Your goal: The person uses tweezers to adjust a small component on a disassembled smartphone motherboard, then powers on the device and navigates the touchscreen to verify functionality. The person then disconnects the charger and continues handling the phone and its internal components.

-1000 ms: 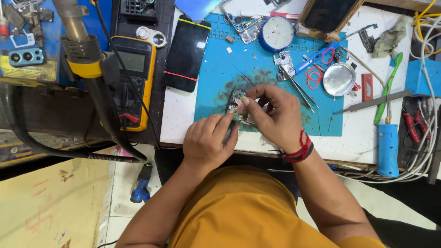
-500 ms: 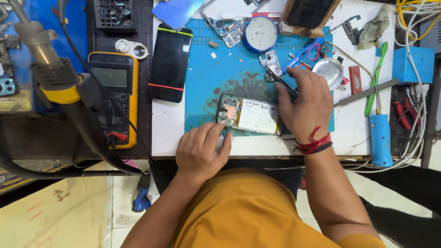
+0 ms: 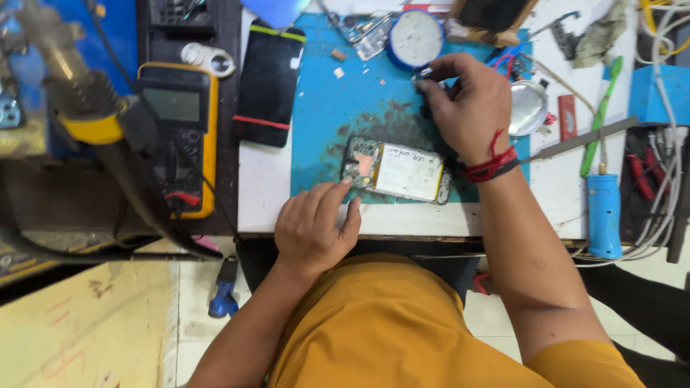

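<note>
Phone [image 3: 397, 171], opened, lies back-up on the blue mat [image 3: 323, 93], near the mat's front edge; its rear cover is already off, so the pale battery and a patch of circuit board show. That much of the stripping looks done; the battery and board sit in place, so the inner work seems largely left.

Left hand [image 3: 313, 226] rests at the mat's front edge, fingers loosely curled, forefinger tip touching the phone's left end; it grasps nothing. Right hand [image 3: 467, 108] is toward the mat's far right corner, just below the round blue tin [image 3: 415, 39], fingertips pinched on something small and dark; what it is cannot be told.

Left of the mat lie a black screen panel [image 3: 269, 82] and, further left, a yellow multimeter [image 3: 178, 136]. Right of the mat are a round metal lid [image 3: 528, 108] and a blue-handled tool [image 3: 604, 212].
</note>
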A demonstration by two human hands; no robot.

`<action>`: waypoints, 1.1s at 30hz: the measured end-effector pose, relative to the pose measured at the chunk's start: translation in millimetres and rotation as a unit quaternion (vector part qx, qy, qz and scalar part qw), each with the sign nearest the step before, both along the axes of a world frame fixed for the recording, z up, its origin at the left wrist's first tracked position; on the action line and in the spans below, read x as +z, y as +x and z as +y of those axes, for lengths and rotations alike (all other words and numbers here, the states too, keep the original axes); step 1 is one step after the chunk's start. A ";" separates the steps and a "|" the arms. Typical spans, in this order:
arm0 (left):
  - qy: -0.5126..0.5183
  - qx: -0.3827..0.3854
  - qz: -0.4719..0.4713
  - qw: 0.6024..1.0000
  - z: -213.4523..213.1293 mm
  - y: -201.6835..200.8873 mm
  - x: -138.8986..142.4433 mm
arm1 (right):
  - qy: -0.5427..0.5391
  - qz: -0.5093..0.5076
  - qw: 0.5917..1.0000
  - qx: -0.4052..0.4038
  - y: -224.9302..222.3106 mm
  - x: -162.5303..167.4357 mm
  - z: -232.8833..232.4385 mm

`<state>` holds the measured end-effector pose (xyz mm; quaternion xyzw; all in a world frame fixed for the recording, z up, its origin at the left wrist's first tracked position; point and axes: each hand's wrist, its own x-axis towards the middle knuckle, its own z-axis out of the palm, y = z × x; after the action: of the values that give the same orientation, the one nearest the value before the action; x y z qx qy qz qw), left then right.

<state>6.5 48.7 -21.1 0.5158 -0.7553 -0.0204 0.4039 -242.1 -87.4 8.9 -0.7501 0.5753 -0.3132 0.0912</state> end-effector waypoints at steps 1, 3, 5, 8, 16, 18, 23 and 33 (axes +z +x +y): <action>-0.004 0.000 0.009 1.000 1.1 1.1 -1.5 | -0.004 -0.004 1.000 0.004 1.5 -2.2 -0.2; -0.002 0.004 0.018 1.000 2.8 2.4 -4.4 | -0.011 -0.007 1.000 0.008 2.0 -5.7 0.0; -0.006 0.005 0.024 1.000 3.4 2.6 -6.7 | -0.014 -0.010 1.000 0.005 0.7 -8.6 -0.9; -0.011 0.001 0.025 1.000 3.3 1.9 -8.6 | -0.015 -0.013 1.000 -0.008 -1.5 -12.3 -5.1; -0.016 0.003 0.026 1.000 2.9 1.6 -11.3 | -0.028 -0.019 0.999 -0.036 6.1 -17.0 -6.8; -0.017 0.002 0.029 0.999 3.0 1.5 -11.8 | -0.036 -0.022 0.999 -0.032 9.7 -13.9 -5.3; -0.009 0.000 0.031 0.999 2.6 2.1 -10.0 | 0.011 -0.058 0.998 -0.006 22.6 6.5 27.6; 0.003 -0.014 0.016 1.000 2.3 2.0 -5.2 | 0.135 -0.054 0.984 0.101 42.1 29.4 100.7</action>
<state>8.5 51.1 -26.4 0.5059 -0.7557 -0.0369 0.4143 -200.0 13.3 38.3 -0.7673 0.5275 -0.2619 0.2539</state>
